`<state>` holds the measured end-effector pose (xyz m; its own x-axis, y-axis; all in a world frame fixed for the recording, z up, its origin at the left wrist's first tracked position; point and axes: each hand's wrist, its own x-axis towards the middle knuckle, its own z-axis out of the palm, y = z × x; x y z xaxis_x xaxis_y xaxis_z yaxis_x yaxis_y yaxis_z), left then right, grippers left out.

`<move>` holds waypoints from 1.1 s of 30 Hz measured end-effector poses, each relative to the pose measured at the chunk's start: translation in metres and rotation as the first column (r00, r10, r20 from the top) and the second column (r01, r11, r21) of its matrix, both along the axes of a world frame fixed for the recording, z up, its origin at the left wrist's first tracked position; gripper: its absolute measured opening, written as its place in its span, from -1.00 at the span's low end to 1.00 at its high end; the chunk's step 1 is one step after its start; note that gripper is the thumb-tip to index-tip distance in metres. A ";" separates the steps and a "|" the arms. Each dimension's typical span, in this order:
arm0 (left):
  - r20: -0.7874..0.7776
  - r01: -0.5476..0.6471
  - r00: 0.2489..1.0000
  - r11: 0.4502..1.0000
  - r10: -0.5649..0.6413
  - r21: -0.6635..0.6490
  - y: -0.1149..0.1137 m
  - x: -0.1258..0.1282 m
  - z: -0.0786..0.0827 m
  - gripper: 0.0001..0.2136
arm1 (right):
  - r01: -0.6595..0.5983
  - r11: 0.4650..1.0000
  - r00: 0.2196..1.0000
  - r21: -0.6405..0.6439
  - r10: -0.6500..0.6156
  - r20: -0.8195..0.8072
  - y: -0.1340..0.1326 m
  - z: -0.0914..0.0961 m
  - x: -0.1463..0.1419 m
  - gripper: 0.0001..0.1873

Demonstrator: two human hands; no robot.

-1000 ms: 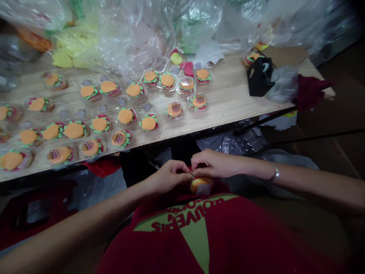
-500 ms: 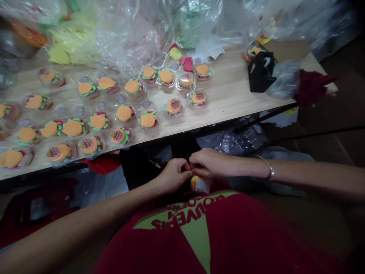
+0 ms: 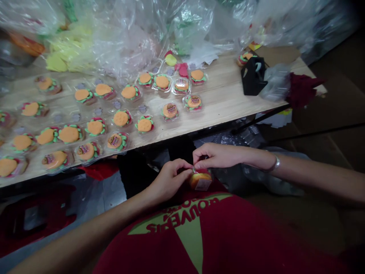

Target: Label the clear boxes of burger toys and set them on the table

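Below the table edge, over my lap, my left hand and my right hand meet fingertip to fingertip. Both are closed in a pinch on the top of a small clear box holding an orange burger-shaped sweet with a white label on its side. The box rests against my red shirt. A silver bangle circles my right wrist.
A wooden table ahead carries several rows of burger sweets in clear boxes. Crumpled clear plastic bags pile at the back. A black tape holder and dark red cloth sit at the right end.
My hands stay pinched together on the boxed sweet; the right fingers have shifted slightly and the box now shows more below them. The view has drifted a little right.
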<state>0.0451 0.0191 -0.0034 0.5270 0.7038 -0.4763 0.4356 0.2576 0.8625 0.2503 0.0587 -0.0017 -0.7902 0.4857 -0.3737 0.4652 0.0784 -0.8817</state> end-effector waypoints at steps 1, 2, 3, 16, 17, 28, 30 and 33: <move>-0.006 0.006 1.000 1.000 -0.006 -0.019 0.000 0.001 -0.001 -0.83 | -0.013 1.000 1.000 0.019 0.013 0.002 0.000 -0.001 0.000 -0.85; -0.010 0.011 1.000 0.999 -0.011 -0.047 0.001 0.002 -0.002 -0.84 | -0.025 0.999 1.000 0.035 0.025 0.007 -0.001 -0.001 0.001 -0.85; -0.011 0.016 1.000 0.997 -0.016 -0.081 0.001 0.002 -0.003 -0.85 | -0.035 0.998 0.999 0.048 0.034 0.018 -0.002 -0.001 0.000 -0.86; -0.069 -0.059 0.996 0.998 0.059 -0.002 0.006 0.006 -0.016 -0.89 | 0.234 0.945 0.968 0.227 -0.247 0.031 -0.019 -0.011 -0.013 -0.91; -0.064 -0.057 0.996 0.998 0.058 0.009 0.008 0.005 -0.016 -0.89 | 0.268 0.942 0.963 0.203 -0.271 -0.016 -0.020 -0.013 -0.012 -0.91; -0.064 0.078 0.995 0.994 -0.073 0.078 0.011 -0.003 -0.015 -0.84 | 0.160 0.945 0.987 0.283 -0.156 -0.040 -0.024 -0.011 -0.012 -0.89; -0.087 0.057 0.995 0.995 -0.050 0.087 0.010 -0.003 -0.014 -0.83 | 0.147 0.960 0.989 0.240 -0.146 -0.019 -0.022 -0.009 -0.008 -0.87; -0.094 0.103 0.991 0.990 -0.094 0.094 0.015 -0.004 -0.012 -0.85 | 0.138 0.949 0.985 0.285 -0.161 0.061 -0.022 -0.006 -0.008 -0.86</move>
